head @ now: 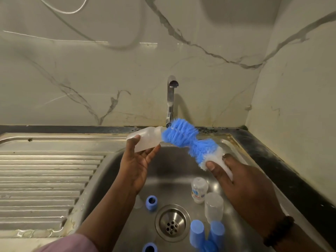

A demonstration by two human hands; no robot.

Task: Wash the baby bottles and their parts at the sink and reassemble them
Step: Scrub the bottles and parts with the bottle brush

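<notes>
1. Left grip: the left hand [135, 166] holds a clear baby bottle [145, 140] over the sink, thumb and fingers curled round its body. The bottle lies near horizontal, its mouth pointing right.
2. Right grip: the right hand [241, 186] holds the white handle of a bottle brush [189, 140], thumb on top and fingers wrapped beneath. The blue bristle head sits just at the bottle mouth; whether the tip is inside cannot be told.
3. Step in hand: judged as scrubbing the bottle interior, with the brush at or just outside the opening.
4. Next move: this appears to call for aligning the brush axis with the bottle neck, then pushing the bristles in while the left grip resists rotation. The wide bristles must compress to pass the neck.
5. Tap [171, 99]: it stands behind the brush. No running water is visible.
6. Sink [112, 179]: the steel basin contains the remaining parts around the drain [171, 222].
   - A second clear bottle [199, 190] with a printed label, and a clear cap [213, 206] beside it, lie right of the drain.
   - Two blue caps [207, 233] rest below these, close together.
   - A blue ring [151, 201] lies left of the drain; another blue ring [149, 247] sits at the bottom edge.
7. Drainboard [45, 171]: ribbed steel, wet near the basin edge.
</notes>
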